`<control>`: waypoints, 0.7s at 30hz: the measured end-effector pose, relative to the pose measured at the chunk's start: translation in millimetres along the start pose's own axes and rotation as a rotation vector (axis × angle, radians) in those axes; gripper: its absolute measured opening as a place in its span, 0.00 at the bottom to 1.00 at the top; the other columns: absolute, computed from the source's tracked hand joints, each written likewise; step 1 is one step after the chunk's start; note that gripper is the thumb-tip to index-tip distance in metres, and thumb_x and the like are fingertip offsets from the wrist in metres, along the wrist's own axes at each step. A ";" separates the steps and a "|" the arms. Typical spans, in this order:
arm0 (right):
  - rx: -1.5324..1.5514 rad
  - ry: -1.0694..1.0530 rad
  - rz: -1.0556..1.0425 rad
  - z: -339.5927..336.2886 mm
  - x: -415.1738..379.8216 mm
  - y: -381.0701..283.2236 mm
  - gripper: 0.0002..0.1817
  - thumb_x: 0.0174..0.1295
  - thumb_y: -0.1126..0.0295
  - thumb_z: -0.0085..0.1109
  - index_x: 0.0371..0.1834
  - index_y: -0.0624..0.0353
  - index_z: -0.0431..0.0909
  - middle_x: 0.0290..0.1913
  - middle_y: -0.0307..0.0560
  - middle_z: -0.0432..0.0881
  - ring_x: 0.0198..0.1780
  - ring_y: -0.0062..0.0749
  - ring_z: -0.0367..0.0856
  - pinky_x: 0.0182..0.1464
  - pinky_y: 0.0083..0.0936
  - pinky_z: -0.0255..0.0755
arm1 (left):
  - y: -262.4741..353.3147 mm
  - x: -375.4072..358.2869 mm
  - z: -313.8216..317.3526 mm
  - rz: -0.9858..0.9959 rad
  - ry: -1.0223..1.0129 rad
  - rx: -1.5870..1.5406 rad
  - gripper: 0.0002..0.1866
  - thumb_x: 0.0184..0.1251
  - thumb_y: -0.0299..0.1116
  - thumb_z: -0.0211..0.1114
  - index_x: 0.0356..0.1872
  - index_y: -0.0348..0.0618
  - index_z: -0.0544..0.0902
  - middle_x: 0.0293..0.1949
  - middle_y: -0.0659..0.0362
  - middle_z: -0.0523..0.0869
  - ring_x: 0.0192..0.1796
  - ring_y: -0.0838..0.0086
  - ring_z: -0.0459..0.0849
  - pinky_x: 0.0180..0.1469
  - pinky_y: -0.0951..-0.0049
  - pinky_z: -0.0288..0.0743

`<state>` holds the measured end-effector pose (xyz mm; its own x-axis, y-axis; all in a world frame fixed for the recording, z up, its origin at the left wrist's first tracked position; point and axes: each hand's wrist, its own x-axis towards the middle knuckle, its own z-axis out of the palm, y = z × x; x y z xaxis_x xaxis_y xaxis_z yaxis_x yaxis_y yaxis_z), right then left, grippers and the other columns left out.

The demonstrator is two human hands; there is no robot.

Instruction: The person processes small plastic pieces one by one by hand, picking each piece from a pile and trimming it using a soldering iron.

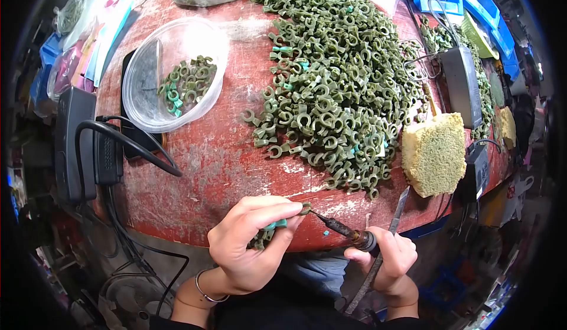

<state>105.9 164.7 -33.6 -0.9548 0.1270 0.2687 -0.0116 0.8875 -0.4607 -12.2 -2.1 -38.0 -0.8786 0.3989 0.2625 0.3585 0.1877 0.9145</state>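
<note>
My left hand (254,241) is closed around several small green C-shaped ring pieces, some dark and one turquoise (275,224). Between its thumb and fingertips it pinches one dark green ring (306,208). My right hand (393,259) grips a soldering-iron-like pen (348,232), whose thin tip points left, right at that ring. A long, flat metal file or blade (373,271) also runs through the right hand, its narrow end pointing up toward the sponge. Beyond both hands lies a large heap of the same green rings (336,88).
The worn red table (195,194) ends just in front of me. A clear plastic tub (137,97) with some rings stands at left, near black power adapters (77,147) and cables. At right are a yellow sponge block (435,156), a grey box (462,85) and blue bins (440,2).
</note>
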 end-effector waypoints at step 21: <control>-0.016 -0.004 0.024 -0.3 1.6 -2.8 0.23 0.39 0.59 0.73 0.28 0.66 0.75 0.16 0.39 0.72 0.15 0.27 0.71 0.17 0.19 0.66 | -0.2 1.0 0.3 0.013 -0.009 0.007 0.13 0.43 0.16 0.69 0.34 0.37 0.82 0.31 0.53 0.83 0.32 0.70 0.83 0.35 0.76 0.77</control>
<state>104.5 162.6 -31.6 -0.9560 0.1464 0.2542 0.0158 0.8910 -0.4537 -13.0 -1.5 -38.0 -0.8711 0.4095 0.2712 0.3717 0.1886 0.9090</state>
